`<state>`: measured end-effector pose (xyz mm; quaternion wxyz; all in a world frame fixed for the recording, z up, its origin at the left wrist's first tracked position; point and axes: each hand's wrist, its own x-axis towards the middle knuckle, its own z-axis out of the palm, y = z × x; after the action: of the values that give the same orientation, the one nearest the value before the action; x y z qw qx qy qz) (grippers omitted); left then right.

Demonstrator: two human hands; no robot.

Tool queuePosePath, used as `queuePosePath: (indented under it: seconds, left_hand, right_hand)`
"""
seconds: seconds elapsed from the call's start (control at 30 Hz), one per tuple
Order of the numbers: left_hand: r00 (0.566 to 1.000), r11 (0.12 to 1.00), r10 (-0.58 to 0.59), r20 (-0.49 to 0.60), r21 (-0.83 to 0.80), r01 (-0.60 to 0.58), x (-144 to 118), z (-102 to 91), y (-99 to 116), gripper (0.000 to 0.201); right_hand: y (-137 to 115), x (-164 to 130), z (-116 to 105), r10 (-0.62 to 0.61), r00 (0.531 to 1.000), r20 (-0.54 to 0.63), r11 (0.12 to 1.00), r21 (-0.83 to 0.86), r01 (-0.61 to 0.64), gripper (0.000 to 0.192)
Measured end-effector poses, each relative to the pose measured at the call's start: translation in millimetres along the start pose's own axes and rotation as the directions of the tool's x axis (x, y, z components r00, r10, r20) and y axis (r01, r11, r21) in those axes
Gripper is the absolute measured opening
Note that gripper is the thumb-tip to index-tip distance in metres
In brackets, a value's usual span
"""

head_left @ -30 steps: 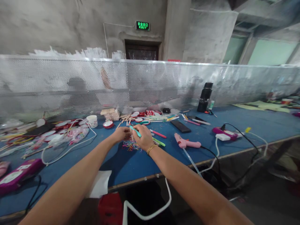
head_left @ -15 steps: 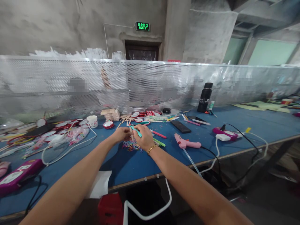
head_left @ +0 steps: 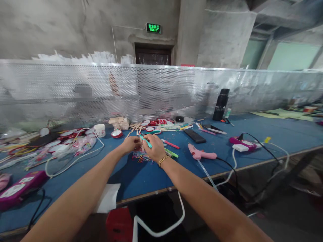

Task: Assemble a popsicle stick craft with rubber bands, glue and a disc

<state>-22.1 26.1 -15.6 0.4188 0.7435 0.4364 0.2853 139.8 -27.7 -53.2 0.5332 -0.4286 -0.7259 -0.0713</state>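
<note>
Right hand [head_left: 155, 148] closed around turquoise marker [head_left: 147, 141], frame centre; left hand [head_left: 130, 144] just beside it, fingers curled, can't tell what, if anything, it grips. White paper cup [head_left: 99, 131] upright left of centre, contents not visible. Black bottle [head_left: 220, 106] upright right of centre, capped, contents hidden.

The left arm [head_left: 75, 195] and right arm [head_left: 202, 191] are stretched forward. The left hand [head_left: 130, 144] and right hand [head_left: 155, 148] are held close together, fingers [head_left: 136, 139] curled.
</note>
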Motion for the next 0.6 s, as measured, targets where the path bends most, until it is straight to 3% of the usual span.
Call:
queuePosePath:
  seconds: [0.6]
  left_hand:
    - [1.000,0.997,-0.020,0.000,-0.071,0.020,-0.7,1.2,1.3,0.039]
  right_hand:
    - [-3.1,0.1,-1.9,-0.002,1.000,-0.005,1.000,0.005,0.002,0.014]
